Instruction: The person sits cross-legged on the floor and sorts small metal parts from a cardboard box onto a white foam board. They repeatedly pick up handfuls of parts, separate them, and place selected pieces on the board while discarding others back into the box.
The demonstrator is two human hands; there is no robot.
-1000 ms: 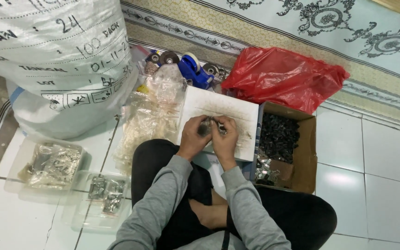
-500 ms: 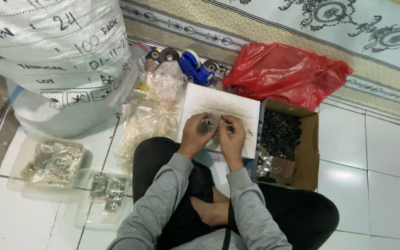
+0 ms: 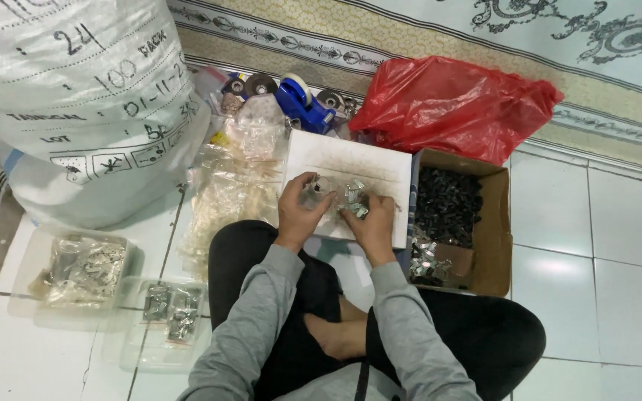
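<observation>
Centre frame: your left hand pinches a small clear bag; right hand curled over metal clips (on the white board).

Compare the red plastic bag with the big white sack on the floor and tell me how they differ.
The red plastic bag is glossy, plain and crumpled; the white sack is woven-looking, with dark handwriting and printed symbols on it. The white sack is far bulkier and bulges full, while the red plastic bag lies low and slumped. The red plastic bag lies beside the cardboard box; the white sack lies on the far side of the white board. Both sit on the floor, contents hidden.
</observation>
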